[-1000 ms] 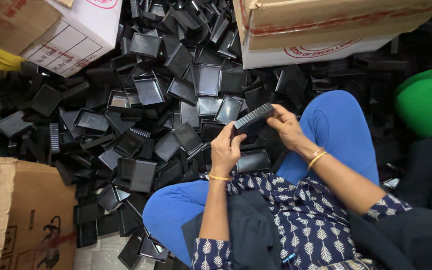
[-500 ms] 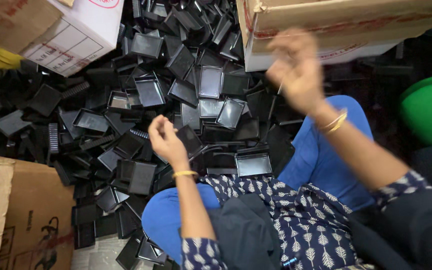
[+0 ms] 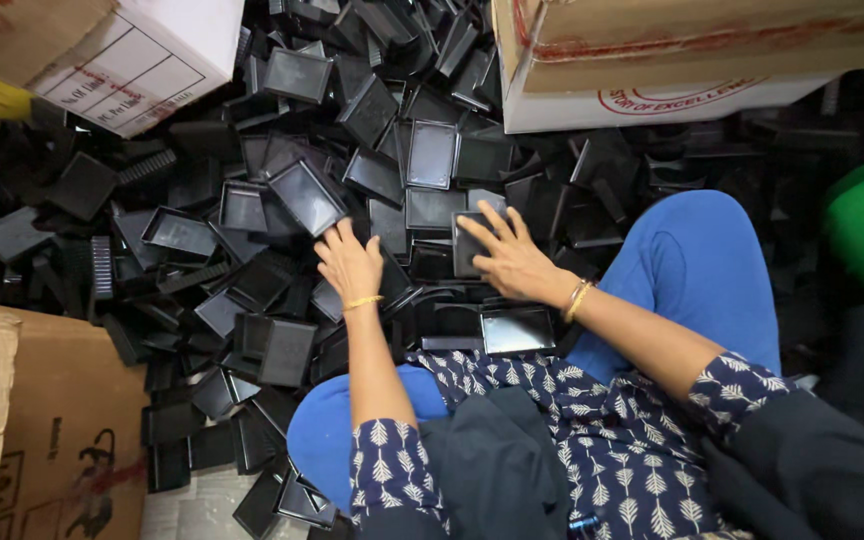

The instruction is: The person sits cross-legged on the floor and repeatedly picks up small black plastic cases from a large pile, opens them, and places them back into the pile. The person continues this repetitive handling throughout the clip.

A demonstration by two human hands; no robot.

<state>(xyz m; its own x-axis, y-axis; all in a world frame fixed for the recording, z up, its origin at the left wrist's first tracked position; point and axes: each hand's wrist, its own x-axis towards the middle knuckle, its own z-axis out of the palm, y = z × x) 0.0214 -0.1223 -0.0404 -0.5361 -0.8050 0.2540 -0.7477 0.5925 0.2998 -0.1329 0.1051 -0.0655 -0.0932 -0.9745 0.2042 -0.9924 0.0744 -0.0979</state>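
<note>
Both hands on black trays (image 3: 304, 196); left hand (image 3: 349, 264) | right hand (image 3: 512, 258); grips unclear

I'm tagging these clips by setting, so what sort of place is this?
Probably a small packing or sorting workshop: a floor heap of black plastic trays, cardboard cartons around it, and a seated person's left hand and right hand reaching into the pile.

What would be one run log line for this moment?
left hand: on tray pile | right hand: flat on black tray | grips: open
</note>
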